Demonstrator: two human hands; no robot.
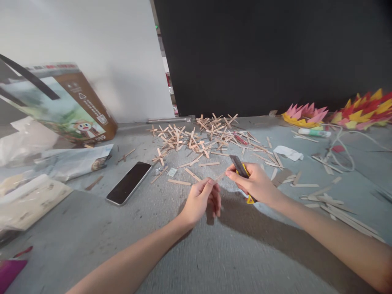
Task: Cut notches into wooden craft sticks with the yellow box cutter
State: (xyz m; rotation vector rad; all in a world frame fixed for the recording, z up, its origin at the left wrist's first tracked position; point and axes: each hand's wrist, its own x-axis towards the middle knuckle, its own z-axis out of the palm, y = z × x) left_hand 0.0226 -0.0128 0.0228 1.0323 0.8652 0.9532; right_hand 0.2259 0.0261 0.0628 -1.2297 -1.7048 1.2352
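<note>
My left hand [200, 200] pinches one end of a small wooden craft stick [220, 177] above the grey surface. The fingertips of my right hand [252, 181] are at the stick's other end. That same hand is wrapped round a black and yellow utility knife [241, 168], its dark end pointing up and away from me. Just beyond my hands lie several loose craft sticks [179, 182]. Behind them is a pile of sticks joined into crosses [192, 139]. Whether the held stick is whole or cut, I cannot tell.
A smartphone [130, 182] lies left of my hands. Farther left stand a printed carton bag [76, 106] and plastic packages [33, 200]. On the right are more craft sticks [346, 214], a glue stick [315, 132], a white cable [349, 157] and paper crowns [304, 115]. A black panel [275, 57] rises behind.
</note>
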